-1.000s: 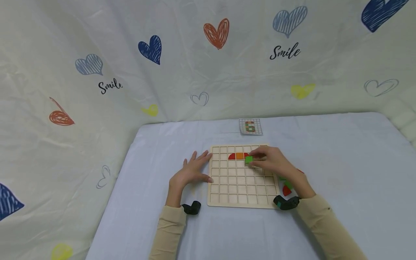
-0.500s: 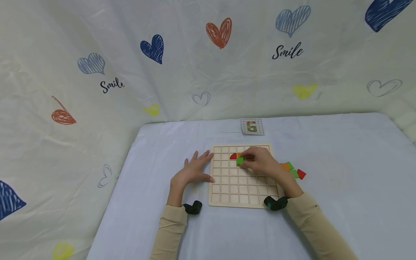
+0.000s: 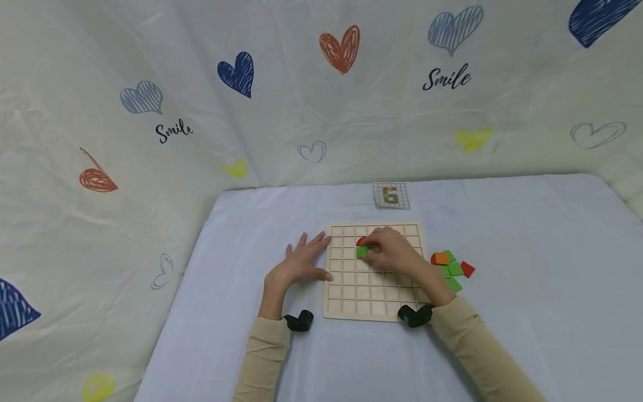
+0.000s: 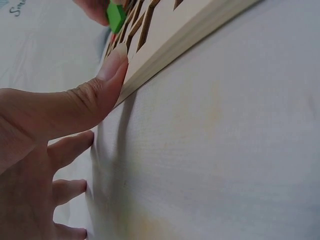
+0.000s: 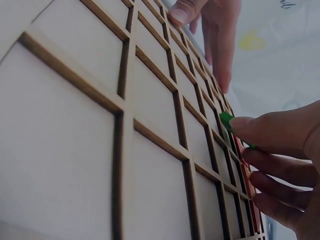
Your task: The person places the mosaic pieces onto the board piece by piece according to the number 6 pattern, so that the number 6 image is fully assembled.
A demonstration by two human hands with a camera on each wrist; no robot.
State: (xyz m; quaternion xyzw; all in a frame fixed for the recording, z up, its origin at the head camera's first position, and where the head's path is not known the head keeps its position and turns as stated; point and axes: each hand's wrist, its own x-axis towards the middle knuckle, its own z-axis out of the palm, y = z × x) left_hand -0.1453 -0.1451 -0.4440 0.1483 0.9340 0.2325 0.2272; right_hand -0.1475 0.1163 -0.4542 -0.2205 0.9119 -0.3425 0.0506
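Note:
A wooden grid board [image 3: 346, 293] lies on the white-covered table. My left hand [image 3: 296, 267] has its fingers spread at the board's left edge; in the left wrist view the thumb [image 4: 112, 67] rests on the rim. With thumb and fingers my right hand [image 3: 394, 252] pinches a green square tile [image 3: 361, 252] over the upper left part of the grid. Just behind that tile a red curved piece [image 3: 360, 241] sits in the grid, partly covered by the hand. In the right wrist view the green tile [image 5: 226, 120] is tilted above the slots.
Loose green [image 3: 455, 269], orange [image 3: 441, 258] and red [image 3: 468, 269] pieces lie to the right of the board. A gridded card [image 3: 392, 195] with a coloured figure lies behind it. A white curtain with printed hearts rises behind the table.
My right hand has moved left across the board with the green tile, from beside the right red piece to in front of the left one. The left hand stays at the edge.

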